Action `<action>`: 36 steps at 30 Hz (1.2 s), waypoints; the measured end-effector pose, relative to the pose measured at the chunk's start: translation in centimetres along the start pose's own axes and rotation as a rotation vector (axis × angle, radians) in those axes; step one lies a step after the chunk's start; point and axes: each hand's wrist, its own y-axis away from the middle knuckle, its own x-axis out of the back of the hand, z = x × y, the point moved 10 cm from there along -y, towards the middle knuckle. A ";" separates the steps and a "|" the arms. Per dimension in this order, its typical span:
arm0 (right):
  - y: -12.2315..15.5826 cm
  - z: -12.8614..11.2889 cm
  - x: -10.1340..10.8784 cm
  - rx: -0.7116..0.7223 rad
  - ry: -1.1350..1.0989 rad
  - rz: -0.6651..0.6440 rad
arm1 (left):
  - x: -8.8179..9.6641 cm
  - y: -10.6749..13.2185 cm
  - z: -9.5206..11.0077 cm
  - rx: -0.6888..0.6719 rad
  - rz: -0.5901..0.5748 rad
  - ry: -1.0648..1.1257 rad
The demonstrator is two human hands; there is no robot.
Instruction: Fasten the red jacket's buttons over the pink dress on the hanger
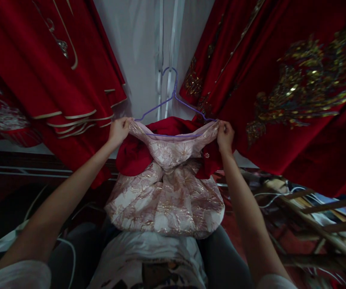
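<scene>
Some red cloth (135,157) partly behind dress (168,198)

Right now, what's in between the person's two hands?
In the head view, the pink dress and purple hanger lie between the left hand and right hand, with red cloth showing behind the neckline.

From my end of the feed I'm getting a pale pink dress (173,196) with a big floral pattern and shiny gold-ish threads all through it. The hanger (174,90) is purple, and the cloth (134,156) by the dress is solid deep red. On the left I've got red garments (52,76) edged in cream with silvery decoration; on the right, a red gown (305,152) with a sprawling, glittery gold motif. Far wall (130,40): pale grey. Nearest me, a whitish shirt (124,257) with a dark print.
</scene>
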 end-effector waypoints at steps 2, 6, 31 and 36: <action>1.0 1.5 0.9 -0.071 0.045 0.057 | 0.6 0.7 -1.3 0.063 -0.015 -0.124; 4.2 5.2 1.2 -0.276 0.028 -0.017 | 0.3 2.7 -3.2 0.133 -0.147 -0.263; 4.9 0.5 4.4 -0.171 0.146 -0.033 | -7.6 9.0 15.2 -0.681 -0.282 -0.123; 4.8 2.2 6.1 -0.229 0.189 0.067 | -5.3 10.4 14.8 -0.685 -0.270 -0.134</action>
